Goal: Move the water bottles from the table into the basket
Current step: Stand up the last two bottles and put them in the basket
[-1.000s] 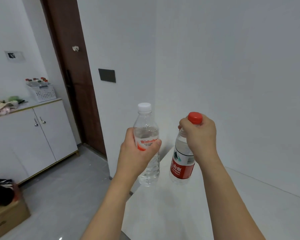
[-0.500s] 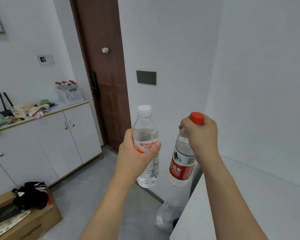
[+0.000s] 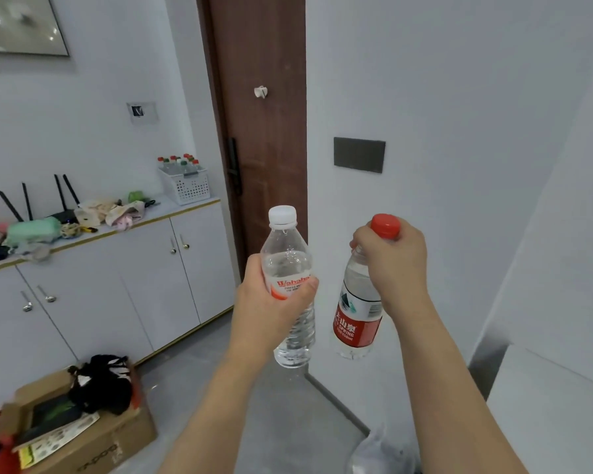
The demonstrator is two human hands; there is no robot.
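In the centre of the frame the left hand grips a clear water bottle with a white cap; the fingers are curled round its middle, over the red and white label, and the bottle stands nearly upright in the air. Just to the right of it, the right hand holds a second water bottle with a red cap from above, the fingers closed round the neck below the cap, so the body with its red label hangs under the hand and tilts a little to the lower left. The two bottles are near each other but do not touch.

In the middle left of the frame a white basket with small holes stands on the top of a white cabinet, at its right end, beside a brown door. Several bottles with red and green caps already stand inside it. It is well apart from both hands. At the lower right edge one corner of a white table shows. A cardboard box lies on the grey floor at the lower left.
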